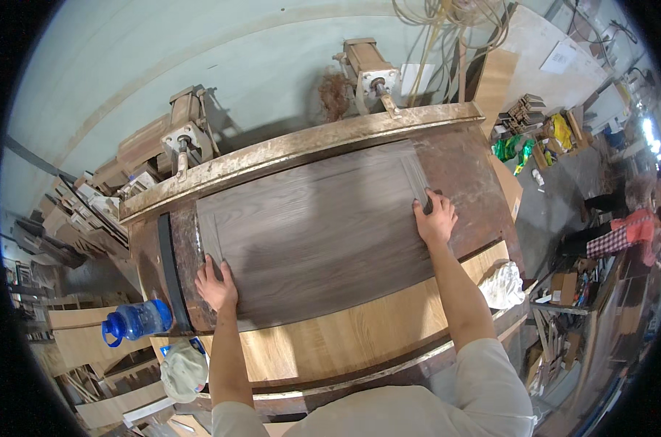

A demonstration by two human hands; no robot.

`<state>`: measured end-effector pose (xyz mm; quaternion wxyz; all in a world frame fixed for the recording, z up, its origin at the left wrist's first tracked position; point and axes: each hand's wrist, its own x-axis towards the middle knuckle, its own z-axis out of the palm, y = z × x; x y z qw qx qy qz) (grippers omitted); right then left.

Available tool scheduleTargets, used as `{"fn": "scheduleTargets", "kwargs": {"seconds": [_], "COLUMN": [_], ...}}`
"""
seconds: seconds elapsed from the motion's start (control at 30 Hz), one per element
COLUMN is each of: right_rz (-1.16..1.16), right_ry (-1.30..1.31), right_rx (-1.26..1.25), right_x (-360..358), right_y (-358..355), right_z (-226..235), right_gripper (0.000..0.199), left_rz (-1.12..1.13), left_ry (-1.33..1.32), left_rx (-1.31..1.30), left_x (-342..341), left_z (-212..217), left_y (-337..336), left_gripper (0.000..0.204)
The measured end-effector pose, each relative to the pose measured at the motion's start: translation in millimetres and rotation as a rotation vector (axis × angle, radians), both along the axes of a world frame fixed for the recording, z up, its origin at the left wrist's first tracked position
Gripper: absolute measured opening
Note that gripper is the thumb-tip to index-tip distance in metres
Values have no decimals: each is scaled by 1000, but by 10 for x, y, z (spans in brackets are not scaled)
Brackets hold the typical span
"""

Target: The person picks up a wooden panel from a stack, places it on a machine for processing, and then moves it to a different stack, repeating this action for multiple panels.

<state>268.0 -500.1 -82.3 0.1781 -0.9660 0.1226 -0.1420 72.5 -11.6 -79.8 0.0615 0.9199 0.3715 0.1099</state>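
Note:
A grey wood-grain cabinet door (316, 226) lies flat on the brown bench, with narrow framed strips at its two short ends. My left hand (218, 285) holds its near left edge, thumb over the face and fingers bent at the outer side. At the right end, my right hand (437, 220) grips the edge in the same way, fingers apart and curved. Undersides of the fingers are hidden. Along the near long side of the door runs a light wood board (345, 333). A worn metal bar (301, 149) borders the far side.
Two pneumatic cylinders (186, 131) stand behind the bar. A black strip (172, 273), a blue water jug (137, 320) and a pale cap (184, 371) are at left. White cloth (502, 285) sits at right. Beyond it, a person in a red top (629, 233) is near stacked wood.

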Motion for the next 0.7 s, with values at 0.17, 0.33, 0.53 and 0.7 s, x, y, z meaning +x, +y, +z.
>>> {"fn": "scheduleTargets", "kwargs": {"seconds": [0.17,0.33,0.53,0.7], "right_rz": [-7,-56,-42,12], "right_ry": [55,132,132,120], "right_rx": [-7,-5,-72,-69], "right_x": [21,10,0,7], "right_y": [42,63,12,45], "right_z": [59,99,45,34], "right_gripper": [50,49,52,49], "left_rz": [-68,-87,-76,-39], "left_ry": [-87,-142,-97,-119], "left_rx": [20,6,47,48], "left_x": [-10,-26,-17,-32], "left_z": [-18,-45,-34,-26], "left_y": [38,64,67,83], "left_gripper": [52,52,54,54]}}
